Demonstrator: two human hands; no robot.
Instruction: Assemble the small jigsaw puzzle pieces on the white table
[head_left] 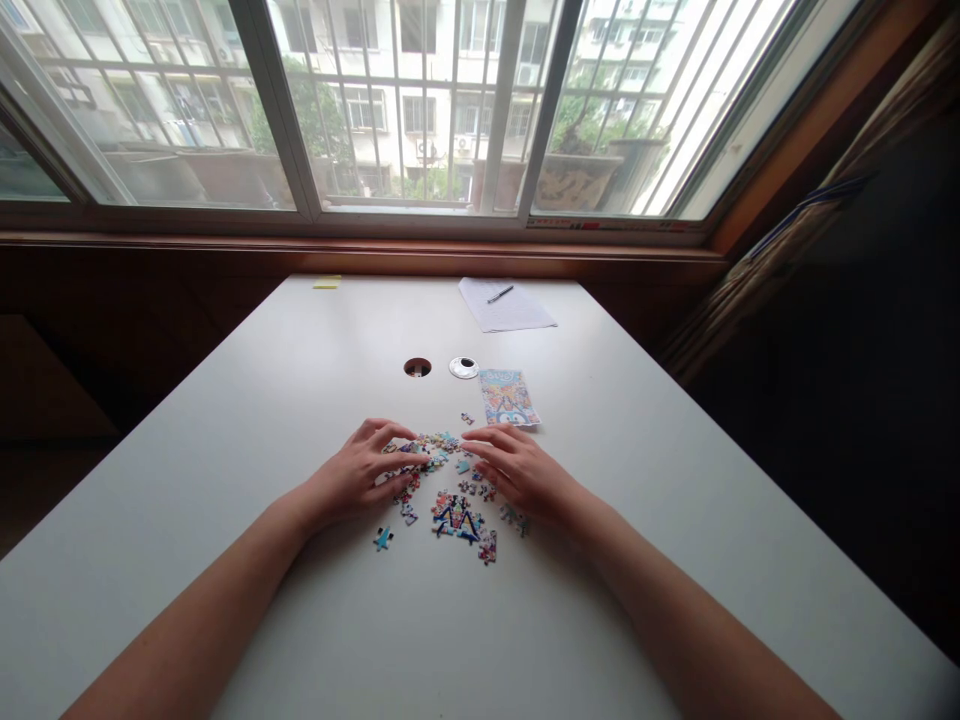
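Note:
Small colourful jigsaw pieces (442,442) lie in a loose heap on the white table between my two hands. My left hand (371,465) rests at the heap's left side, fingers spread and touching or hovering just over pieces. From the right, my right hand (517,462) reaches in with its fingers apart, fingertips at the heap's edge. A joined section of the puzzle (457,518) lies nearer me, below the heap. A light blue piece (383,539) sits apart at its left, and a purplish piece (487,546) at its lower right. Some pieces are hidden under my fingers.
A printed picture sheet (510,397) lies beyond my right hand. Farther back are paper sheets (506,306) with a pen (500,295) and a yellow sticky note (327,283). The white table (225,420) has a cable hole (418,368) with its round cover (464,368) beside it.

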